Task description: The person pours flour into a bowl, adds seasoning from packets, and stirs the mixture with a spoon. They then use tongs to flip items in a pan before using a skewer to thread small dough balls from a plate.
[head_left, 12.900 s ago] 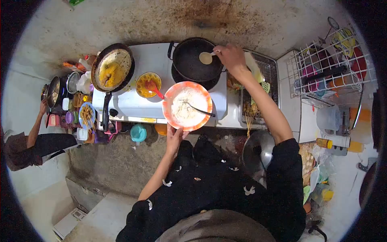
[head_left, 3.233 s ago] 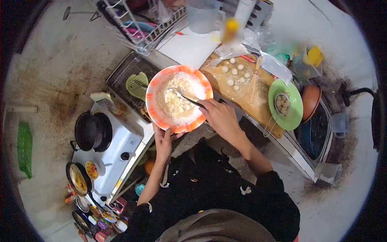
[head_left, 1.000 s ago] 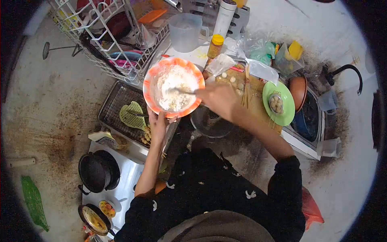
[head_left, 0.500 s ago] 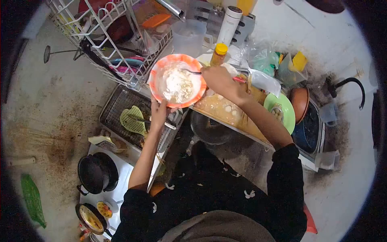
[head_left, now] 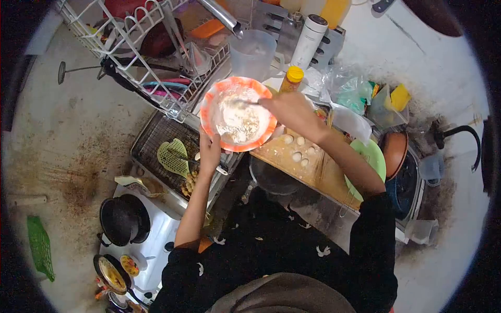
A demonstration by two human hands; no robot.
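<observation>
**Bowl held up in the upper centre, right hand at the mix**

Nearest: black sleeves with a pale bird print on the top, lower centre. The left hand (head_left: 210, 151) grips the round white bowl with a mottled orange rim (head_left: 206, 115) from below, thumb at its side. The right hand (head_left: 292, 110) is closed on a slim dark-handled utensil (head_left: 251, 103), its end in the pale, powdery, lumpy mix (head_left: 240, 128).

Step in hand, judged: stirring. Further strokes would call for a firm left-hand hold and passes along the wall, where dry-looking powder clings.

Beyond, right of centre: a floury brown wooden board (head_left: 274, 158) on the counter with small round white balls (head_left: 297, 156); farther up, a yellow-lidded jar (head_left: 293, 77) and a translucent plastic jug (head_left: 253, 55).

Hard to make out: the utensil's end (blurred); left fingers under the bowl. The right forearm hides part of the flat green plate (head_left: 374, 153).
</observation>
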